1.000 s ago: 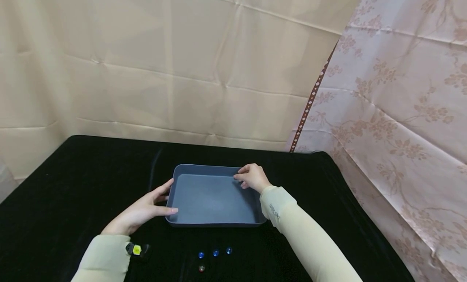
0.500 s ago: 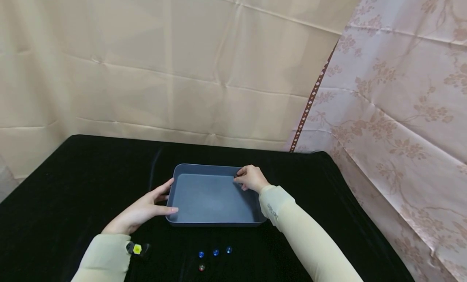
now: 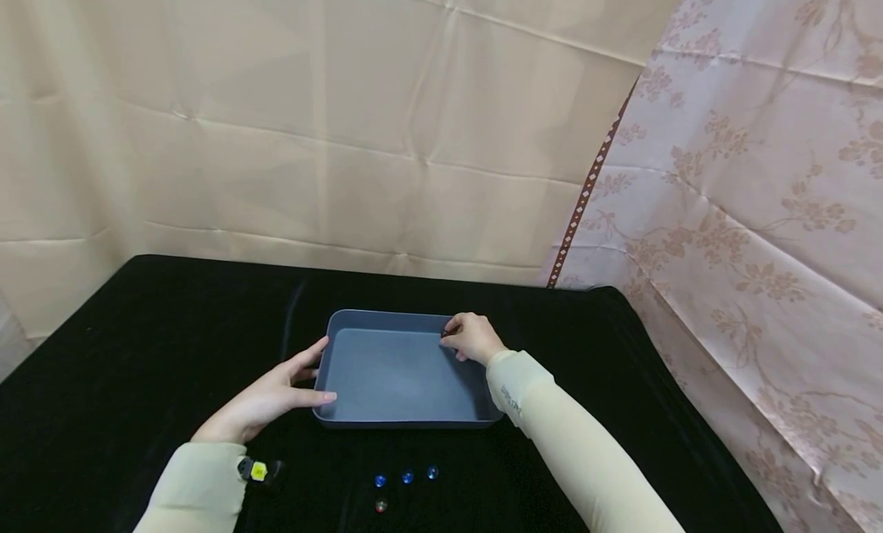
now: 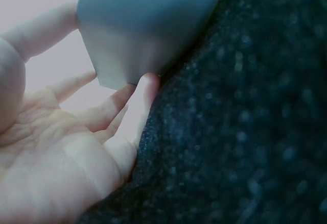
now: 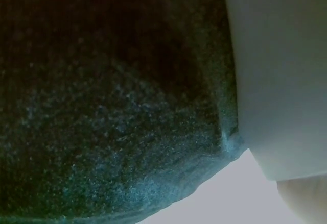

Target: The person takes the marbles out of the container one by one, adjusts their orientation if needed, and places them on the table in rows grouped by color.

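A blue-grey rectangular tray (image 3: 403, 376) lies on the black cloth. My left hand (image 3: 269, 399) holds its left side, thumb over the rim and fingers against the outer wall; the left wrist view shows the fingertips touching the tray's corner (image 4: 127, 45). Over the tray's far right corner, my right hand (image 3: 474, 339) pinches a small dark thing (image 3: 451, 332), mostly hidden by the fingers, so its kind is unclear. Three blue glass marbles (image 3: 408, 477) lie in front of the tray, with a reddish, clear marble (image 3: 381, 505) nearer. In the right wrist view the tray's outer wall (image 5: 286, 71) shows.
Black velvety cloth (image 3: 172, 349) covers the table. A cream curtain (image 3: 310, 134) hangs behind it, and a pink floral cloth (image 3: 759, 172) hangs along the right. A dark band with a yellow-green tag (image 3: 258, 472) is at my left wrist.
My right hand has shifted slightly left and down, and a dark thing now shows between its fingertips. The left hand, tray and marbles stay put.
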`<act>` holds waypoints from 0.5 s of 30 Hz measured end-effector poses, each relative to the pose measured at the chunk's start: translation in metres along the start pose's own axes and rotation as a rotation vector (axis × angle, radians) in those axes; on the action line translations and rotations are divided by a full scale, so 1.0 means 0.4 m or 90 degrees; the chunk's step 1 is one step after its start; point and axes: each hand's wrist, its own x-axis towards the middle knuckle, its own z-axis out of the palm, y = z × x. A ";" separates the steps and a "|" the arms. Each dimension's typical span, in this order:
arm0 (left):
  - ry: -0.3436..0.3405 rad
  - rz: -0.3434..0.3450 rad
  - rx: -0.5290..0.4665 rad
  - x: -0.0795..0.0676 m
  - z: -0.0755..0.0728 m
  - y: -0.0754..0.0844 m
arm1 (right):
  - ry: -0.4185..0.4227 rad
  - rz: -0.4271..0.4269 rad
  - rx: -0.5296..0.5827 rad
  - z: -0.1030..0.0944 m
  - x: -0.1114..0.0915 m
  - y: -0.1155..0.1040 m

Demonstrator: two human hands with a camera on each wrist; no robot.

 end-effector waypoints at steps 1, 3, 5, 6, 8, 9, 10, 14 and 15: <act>0.000 0.000 -0.004 0.001 -0.001 0.000 | 0.000 -0.002 -0.001 0.001 0.000 0.001; -0.002 -0.001 -0.010 0.002 -0.001 0.000 | -0.002 -0.005 -0.006 0.003 0.001 0.002; -0.002 0.000 -0.015 0.003 -0.003 0.000 | -0.003 -0.007 -0.009 0.004 0.001 0.004; -0.002 0.001 -0.016 0.004 -0.004 0.000 | -0.003 -0.009 -0.011 0.004 0.001 0.004; -0.001 0.003 -0.012 0.003 -0.004 0.000 | -0.005 -0.012 -0.011 0.005 0.001 0.005; 0.000 0.004 -0.012 0.003 -0.004 0.000 | -0.006 -0.014 -0.010 0.005 0.001 0.005; 0.001 0.004 -0.012 0.002 -0.004 0.000 | -0.007 -0.017 -0.011 0.005 0.001 0.005; -0.003 0.010 -0.014 0.001 -0.002 -0.001 | -0.019 -0.027 -0.014 0.008 0.002 0.009; -0.005 0.012 -0.015 0.001 -0.001 -0.001 | -0.025 -0.030 -0.014 0.008 0.002 0.010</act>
